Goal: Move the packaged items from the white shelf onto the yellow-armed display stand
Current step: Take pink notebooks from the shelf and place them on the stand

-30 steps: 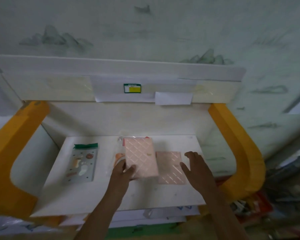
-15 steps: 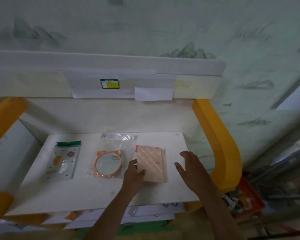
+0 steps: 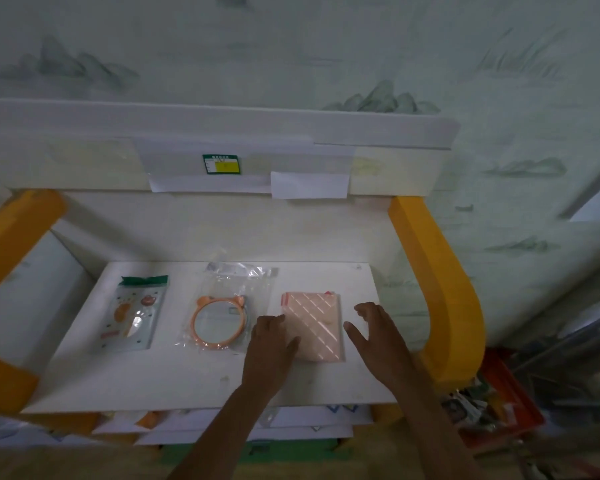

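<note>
On the white board (image 3: 153, 382) of the yellow-armed display stand (image 3: 444, 289) lie three packaged items in a row. A sticker pack (image 3: 134, 313) with a green header is at the left. An orange round mirror (image 3: 217, 323) in a clear bag is in the middle. A pink quilted pack (image 3: 317, 323) lies at the right. My left hand (image 3: 269, 344) rests on the pink pack's lower left corner, thumb on its surface. My right hand (image 3: 378, 334) hovers just right of the pack, fingers spread, holding nothing.
A white ledge (image 3: 222, 123) with a green and yellow label (image 3: 221, 164) and taped paper runs above the board. The other yellow arm (image 3: 11, 233) frames the left side. More white boards (image 3: 291, 420) lie underneath. A red crate (image 3: 510, 403) of clutter stands at the lower right.
My left hand slid the upper pink pack to the right, onto the second pink pack, which uncovered the orange mirror. My right hand drew back a little to the right.
</note>
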Action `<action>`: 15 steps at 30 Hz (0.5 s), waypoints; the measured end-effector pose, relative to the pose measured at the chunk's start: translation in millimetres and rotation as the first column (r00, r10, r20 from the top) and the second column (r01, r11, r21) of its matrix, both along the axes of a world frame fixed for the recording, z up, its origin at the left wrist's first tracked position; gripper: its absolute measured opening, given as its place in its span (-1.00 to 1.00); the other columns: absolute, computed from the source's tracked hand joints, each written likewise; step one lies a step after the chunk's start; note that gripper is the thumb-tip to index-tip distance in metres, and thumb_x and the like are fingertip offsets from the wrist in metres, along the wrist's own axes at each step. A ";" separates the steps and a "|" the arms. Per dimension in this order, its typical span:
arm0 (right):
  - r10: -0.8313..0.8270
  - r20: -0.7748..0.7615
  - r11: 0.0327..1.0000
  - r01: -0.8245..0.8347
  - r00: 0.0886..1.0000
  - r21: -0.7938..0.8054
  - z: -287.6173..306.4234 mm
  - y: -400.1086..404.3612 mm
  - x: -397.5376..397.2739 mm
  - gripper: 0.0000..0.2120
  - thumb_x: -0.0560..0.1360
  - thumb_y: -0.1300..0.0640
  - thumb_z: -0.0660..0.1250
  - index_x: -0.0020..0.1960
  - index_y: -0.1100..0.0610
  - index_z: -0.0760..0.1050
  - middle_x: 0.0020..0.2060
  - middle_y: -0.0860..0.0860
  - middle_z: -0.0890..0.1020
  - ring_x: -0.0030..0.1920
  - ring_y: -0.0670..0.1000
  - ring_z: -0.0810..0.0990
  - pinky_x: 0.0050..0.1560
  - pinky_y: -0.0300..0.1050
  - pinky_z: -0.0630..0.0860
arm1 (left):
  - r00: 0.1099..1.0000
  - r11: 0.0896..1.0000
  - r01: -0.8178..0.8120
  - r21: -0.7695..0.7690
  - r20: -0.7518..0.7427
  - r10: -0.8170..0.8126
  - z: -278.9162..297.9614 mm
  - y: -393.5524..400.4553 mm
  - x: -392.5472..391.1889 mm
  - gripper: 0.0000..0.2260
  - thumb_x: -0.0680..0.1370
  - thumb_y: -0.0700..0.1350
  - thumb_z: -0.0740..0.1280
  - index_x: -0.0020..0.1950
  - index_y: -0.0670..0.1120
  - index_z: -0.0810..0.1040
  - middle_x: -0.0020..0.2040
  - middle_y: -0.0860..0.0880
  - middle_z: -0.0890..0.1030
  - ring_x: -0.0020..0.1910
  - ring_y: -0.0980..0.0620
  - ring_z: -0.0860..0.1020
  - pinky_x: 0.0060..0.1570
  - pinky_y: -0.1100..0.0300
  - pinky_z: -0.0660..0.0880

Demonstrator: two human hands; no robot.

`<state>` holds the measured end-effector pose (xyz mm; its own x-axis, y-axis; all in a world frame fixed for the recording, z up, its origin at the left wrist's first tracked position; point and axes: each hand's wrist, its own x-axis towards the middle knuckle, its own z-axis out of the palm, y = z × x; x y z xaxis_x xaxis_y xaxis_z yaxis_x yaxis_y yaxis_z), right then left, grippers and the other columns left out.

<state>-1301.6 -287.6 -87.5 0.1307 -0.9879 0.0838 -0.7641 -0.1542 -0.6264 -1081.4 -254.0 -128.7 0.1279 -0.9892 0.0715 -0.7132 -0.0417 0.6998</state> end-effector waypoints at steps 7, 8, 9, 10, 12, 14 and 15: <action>0.061 0.196 0.998 -0.065 0.979 0.016 12.4 9.9 43.3 -0.64 0.56 -0.05 0.33 0.31 -0.01 0.38 0.21 -0.12 0.52 0.18 -0.16 0.49 0.16 -0.28 0.38 | 0.924 0.996 -0.069 -0.061 -0.380 0.040 33.9 20.8 58.8 -0.69 0.53 -0.08 0.43 0.26 -0.01 0.52 0.13 0.11 0.61 0.09 0.15 0.59 0.13 0.12 0.56; 0.076 0.207 0.997 -0.078 0.975 0.005 14.5 10.9 52.5 -0.64 0.55 -0.04 0.34 0.30 -0.01 0.39 0.20 -0.12 0.53 0.18 -0.15 0.50 0.16 -0.26 0.39 | 0.921 0.995 -0.078 -0.069 -0.387 0.046 36.2 26.8 70.6 -0.69 0.53 -0.06 0.43 0.26 0.00 0.52 0.13 0.12 0.61 0.09 0.16 0.59 0.12 0.14 0.56; 0.090 0.213 0.996 -0.092 0.973 -0.002 16.0 12.3 62.6 -0.65 0.54 -0.03 0.35 0.28 -0.01 0.40 0.18 -0.12 0.54 0.17 -0.13 0.51 0.16 -0.23 0.40 | 0.924 0.994 -0.083 -0.075 -0.379 0.049 38.6 34.5 82.5 -0.68 0.53 -0.03 0.42 0.27 0.02 0.51 0.15 0.13 0.60 0.10 0.17 0.58 0.11 0.19 0.54; 0.104 0.217 0.994 -0.106 0.971 -0.004 17.8 14.7 74.4 -0.67 0.54 -0.03 0.37 0.26 -0.01 0.41 0.16 -0.12 0.54 0.16 -0.13 0.51 0.16 -0.21 0.40 | 0.932 0.993 -0.088 -0.077 -0.358 0.055 40.7 43.8 94.7 -0.68 0.54 -0.01 0.41 0.28 0.04 0.49 0.16 0.14 0.59 0.11 0.19 0.57 0.10 0.25 0.52; 0.133 0.230 0.990 -0.138 0.964 0.007 21.2 23.0 101.3 -0.66 0.53 -0.03 0.38 0.26 0.00 0.44 0.15 -0.13 0.54 0.16 -0.14 0.51 0.16 -0.21 0.39 | 0.938 0.990 -0.120 -0.070 -0.334 0.090 42.6 65.6 119.2 -0.68 0.55 -0.02 0.39 0.29 0.05 0.48 0.15 0.16 0.59 0.10 0.21 0.57 0.09 0.32 0.49; 0.172 0.250 0.983 -0.181 0.953 0.014 21.0 33.2 130.1 -0.65 0.52 -0.04 0.40 0.26 -0.01 0.45 0.16 -0.14 0.56 0.16 -0.16 0.52 0.19 -0.19 0.43 | 0.923 0.983 -0.172 -0.055 -0.358 0.142 40.7 91.5 144.0 -0.71 0.56 -0.07 0.39 0.28 0.04 0.49 0.13 0.16 0.61 0.07 0.19 0.58 0.07 0.32 0.49; 0.198 0.252 0.978 -0.208 0.947 0.015 20.6 40.1 144.8 -0.66 0.51 -0.04 0.40 0.24 -0.01 0.45 0.16 -0.14 0.56 0.16 -0.16 0.52 0.20 -0.16 0.45 | 0.911 0.980 -0.194 -0.047 -0.378 0.162 39.1 106.2 157.0 -0.72 0.56 -0.08 0.38 0.27 0.05 0.50 0.12 0.15 0.61 0.06 0.19 0.58 0.06 0.29 0.50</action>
<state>-1156.8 -247.6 -66.9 0.3089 -0.9459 0.0988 -0.5389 -0.2597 -0.8013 -924.4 -147.7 -89.6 0.3344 -0.9402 0.0647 -0.3881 -0.0749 0.9186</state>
